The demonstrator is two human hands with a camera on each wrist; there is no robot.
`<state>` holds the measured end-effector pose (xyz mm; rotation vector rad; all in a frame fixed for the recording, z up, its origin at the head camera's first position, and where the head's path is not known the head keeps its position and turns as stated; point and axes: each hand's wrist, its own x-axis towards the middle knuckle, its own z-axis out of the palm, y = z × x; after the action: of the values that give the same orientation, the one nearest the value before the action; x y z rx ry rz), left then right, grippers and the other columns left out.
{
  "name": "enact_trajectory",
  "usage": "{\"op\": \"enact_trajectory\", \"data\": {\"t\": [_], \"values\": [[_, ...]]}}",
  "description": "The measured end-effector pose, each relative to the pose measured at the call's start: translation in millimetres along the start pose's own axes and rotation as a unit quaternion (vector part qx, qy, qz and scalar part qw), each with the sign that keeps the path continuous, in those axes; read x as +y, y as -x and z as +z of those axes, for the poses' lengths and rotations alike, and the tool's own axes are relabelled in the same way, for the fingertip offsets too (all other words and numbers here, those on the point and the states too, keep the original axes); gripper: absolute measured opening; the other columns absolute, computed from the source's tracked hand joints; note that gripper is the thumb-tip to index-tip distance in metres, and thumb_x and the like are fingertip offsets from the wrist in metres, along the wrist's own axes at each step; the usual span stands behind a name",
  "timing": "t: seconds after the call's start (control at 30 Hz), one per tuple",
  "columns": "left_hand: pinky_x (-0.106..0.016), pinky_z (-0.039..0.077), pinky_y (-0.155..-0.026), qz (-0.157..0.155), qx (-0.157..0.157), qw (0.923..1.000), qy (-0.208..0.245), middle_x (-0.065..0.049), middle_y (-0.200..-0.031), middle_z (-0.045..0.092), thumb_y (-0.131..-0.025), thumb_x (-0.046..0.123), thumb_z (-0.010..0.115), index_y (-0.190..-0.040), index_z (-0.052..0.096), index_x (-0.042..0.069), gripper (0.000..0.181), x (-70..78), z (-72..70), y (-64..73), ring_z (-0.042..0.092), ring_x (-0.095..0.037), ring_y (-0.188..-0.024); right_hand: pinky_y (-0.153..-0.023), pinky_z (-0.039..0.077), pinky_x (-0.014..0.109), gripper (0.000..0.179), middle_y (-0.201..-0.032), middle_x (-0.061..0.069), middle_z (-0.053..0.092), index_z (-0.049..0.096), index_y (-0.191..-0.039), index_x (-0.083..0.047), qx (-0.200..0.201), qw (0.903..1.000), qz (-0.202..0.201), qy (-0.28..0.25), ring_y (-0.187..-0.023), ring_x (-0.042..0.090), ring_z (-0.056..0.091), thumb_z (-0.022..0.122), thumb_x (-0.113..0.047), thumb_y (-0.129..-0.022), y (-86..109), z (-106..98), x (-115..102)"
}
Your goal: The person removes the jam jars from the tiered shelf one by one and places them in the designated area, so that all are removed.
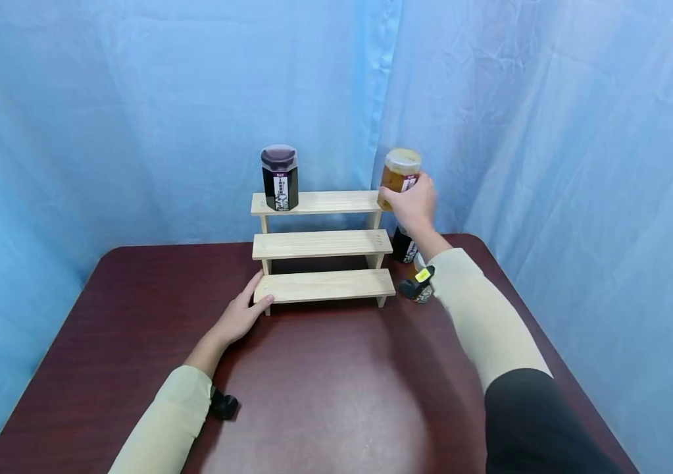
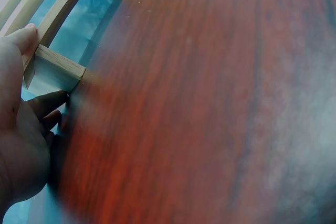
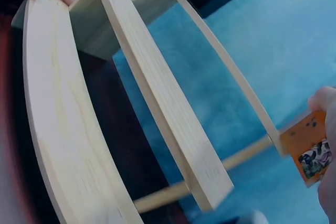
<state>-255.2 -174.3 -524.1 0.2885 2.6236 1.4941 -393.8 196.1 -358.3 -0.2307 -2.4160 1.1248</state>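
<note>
A three-tier wooden display stand [image 1: 322, 245] stands on the table. My left hand [image 1: 240, 317] grips the left end of its lowest board, thumb at the front edge and the other fingers around the side by the leg. My right hand [image 1: 416, 205] holds an amber jar [image 1: 394, 179] with a pale lid, upright at the right end of the top board. In the right wrist view the amber jar [image 3: 305, 135] is beside that board's end; whether its base rests on the wood I cannot tell. A dark jar [image 1: 279, 179] with a white label stands on the top board's left end.
Right of the stand, another dark jar [image 1: 404, 245] is on the table, partly behind my right wrist. In front of it a further jar [image 1: 423, 294] is mostly covered by the wrist camera [image 1: 416, 284]. Blue curtains [image 1: 194, 118] hang behind and beside the dark red table [image 1: 324, 382].
</note>
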Motion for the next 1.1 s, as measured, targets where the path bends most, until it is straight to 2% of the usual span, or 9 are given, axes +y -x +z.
{"op": "enact_trajectory", "data": {"t": [0.17,0.37,0.5,0.6,0.73,0.9,1.1], "values": [[-0.064,0.024,-0.113,-0.002,0.006,1.0,0.002,-0.013,-0.164,0.025,-0.101,0.056,0.053,-0.164,0.012,0.035,0.078,-1.1,-1.1,3.5,0.024,-0.039,-0.148,-0.099,0.046,0.045,0.083,-0.13,0.015,0.058,0.05,-0.139,-0.003,-0.002,0.9998,0.012,0.017,-0.12,0.031,0.055,0.083,-0.048,-0.077,-9.8,-21,14],[-0.065,0.024,-0.112,-0.004,0.004,1.0,0.002,-0.014,-0.164,0.025,-0.101,0.057,0.052,-0.163,0.011,0.035,0.078,-2.2,-1.9,6.6,0.025,-0.04,-0.148,-0.102,0.044,0.048,0.089,-0.135,0.018,0.057,0.046,-0.143,0.0,-0.011,0.9989,0.027,0.038,-0.123,0.034,0.053,0.083,-0.048,-0.078,-24.4,-46,41],[-0.065,0.024,-0.112,-0.005,0.007,1.0,0.001,-0.014,-0.164,0.024,-0.1,0.059,0.052,-0.163,0.011,0.036,0.079,-3.6,-3.2,7.0,0.024,-0.04,-0.148,-0.103,0.044,0.049,0.092,-0.139,0.019,0.055,0.043,-0.145,0.0,-0.031,0.9978,0.054,0.025,-0.126,0.034,0.053,0.082,-0.051,-0.079,-32.8,-59,62],[-0.065,0.024,-0.112,-0.007,0.007,0.9999,0.0,-0.014,-0.164,0.025,-0.1,0.059,0.052,-0.163,0.011,0.036,0.079,-4.0,-3.9,8.9,0.025,-0.04,-0.148,-0.105,0.043,0.048,0.09,-0.141,0.018,0.053,0.043,-0.146,0.0,-0.036,0.9966,0.073,0.003,-0.128,0.034,0.052,0.083,-0.046,-0.08,-35.8,-65,78],[-0.065,0.025,-0.112,-0.011,0.003,0.9999,0.001,-0.014,-0.164,0.025,-0.1,0.059,0.053,-0.163,0.011,0.036,0.079,-3.0,-3.3,9.2,0.025,-0.04,-0.147,-0.106,0.041,0.048,0.086,-0.141,0.019,0.053,0.044,-0.145,0.001,-0.029,0.9954,0.091,0.0,-0.13,0.035,0.05,0.085,-0.039,-0.08,-38.4,-70,101],[-0.065,0.024,-0.112,-0.016,0.005,0.9999,0.004,-0.013,-0.164,0.025,-0.1,0.058,0.053,-0.163,0.012,0.036,0.079,-1.8,-2.9,8.4,0.025,-0.039,-0.148,-0.106,0.04,0.051,0.089,-0.141,0.023,0.051,0.041,-0.144,0.004,-0.033,0.9923,0.116,0.027,-0.131,0.039,0.047,0.083,-0.042,-0.082,-37.4,-70,125],[-0.065,0.025,-0.111,-0.014,0.011,0.9998,0.002,-0.014,-0.164,0.026,-0.101,0.055,0.053,-0.163,0.012,0.035,0.077,-3.0,-4.4,8.6,0.027,-0.04,-0.147,-0.104,0.041,0.052,0.085,-0.137,0.024,0.054,0.045,-0.141,0.005,-0.041,0.9918,0.109,0.053,-0.128,0.04,0.05,0.083,-0.043,-0.082,-35.3,-57,150]]}}
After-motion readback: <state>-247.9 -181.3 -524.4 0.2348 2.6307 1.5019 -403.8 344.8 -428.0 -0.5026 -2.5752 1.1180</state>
